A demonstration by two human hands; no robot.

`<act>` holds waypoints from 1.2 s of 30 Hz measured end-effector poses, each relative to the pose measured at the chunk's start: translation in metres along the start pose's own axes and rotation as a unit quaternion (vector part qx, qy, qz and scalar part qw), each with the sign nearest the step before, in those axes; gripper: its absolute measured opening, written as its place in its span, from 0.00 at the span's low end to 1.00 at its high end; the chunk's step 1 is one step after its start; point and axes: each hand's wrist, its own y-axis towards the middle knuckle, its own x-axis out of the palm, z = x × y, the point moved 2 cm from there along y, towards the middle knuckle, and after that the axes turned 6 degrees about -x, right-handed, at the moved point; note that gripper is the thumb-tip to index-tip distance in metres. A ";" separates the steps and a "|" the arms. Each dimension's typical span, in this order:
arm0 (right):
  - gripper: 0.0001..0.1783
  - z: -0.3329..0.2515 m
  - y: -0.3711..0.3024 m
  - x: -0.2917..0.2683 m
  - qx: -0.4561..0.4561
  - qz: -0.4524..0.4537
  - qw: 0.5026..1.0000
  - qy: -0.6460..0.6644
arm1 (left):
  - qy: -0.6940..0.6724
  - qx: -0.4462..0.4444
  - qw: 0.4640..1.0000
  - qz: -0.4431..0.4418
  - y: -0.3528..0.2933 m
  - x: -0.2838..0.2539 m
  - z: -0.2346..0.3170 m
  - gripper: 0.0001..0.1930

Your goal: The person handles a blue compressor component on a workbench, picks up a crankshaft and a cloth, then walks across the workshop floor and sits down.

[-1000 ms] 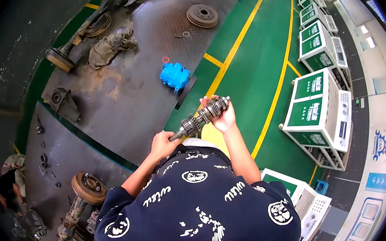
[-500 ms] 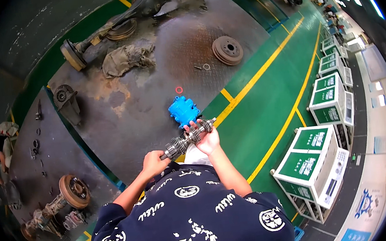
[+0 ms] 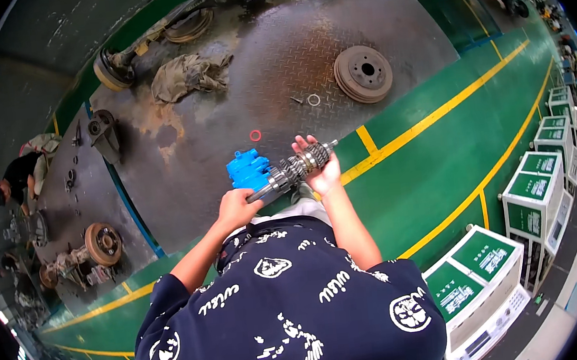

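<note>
Between my two hands, in front of my body, I hold a steel gear shaft (image 3: 289, 173) with several toothed gears along it. Its plain end is gripped by my left hand (image 3: 237, 208), whose fingers are closed round it. Toward the other end, my right hand (image 3: 320, 170) cups the gears, with its fingers curled behind them and the thin tip sticking out past it. Just beyond my left hand stands a blue metal housing (image 3: 247, 169), partly covered by the shaft. A small red ring (image 3: 255, 135) lies on the metal plate past the housing.
The rusty steel plate (image 3: 277, 63) bears a brake drum (image 3: 364, 73), a pale ring (image 3: 313, 100), a crumpled cloth (image 3: 189, 76) and a differential housing (image 3: 104, 134). An axle hub (image 3: 103, 243) lies left. White-and-green cabinets (image 3: 478, 262) line the right. Another person (image 3: 22, 174) bends at far left.
The view has turned, so surroundings shift. Both hands still hold the gear shaft, which now sits further right relative to the blue housing and covers its near right side.
</note>
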 end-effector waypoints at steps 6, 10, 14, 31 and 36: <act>0.32 0.005 0.008 -0.001 0.107 -0.002 0.994 0.002 | 0.002 -0.066 0.997 0.030 -0.019 -0.002 0.005 0.14; 0.32 -0.005 0.008 0.016 0.114 0.000 0.993 -0.031 | -0.020 -0.067 0.997 0.029 -0.018 -0.003 0.013 0.14; 0.32 -0.038 0.010 0.026 0.050 0.006 0.997 -0.065 | -0.012 0.024 0.999 0.046 0.001 0.002 0.034 0.13; 0.30 0.018 -0.017 -0.005 0.170 0.156 0.969 -0.090 | 0.053 0.072 0.993 0.072 -0.026 -0.013 -0.024 0.12; 0.30 -0.016 0.000 -0.011 0.113 0.265 0.947 -0.145 | 0.005 0.023 0.999 0.037 0.005 0.034 -0.013 0.15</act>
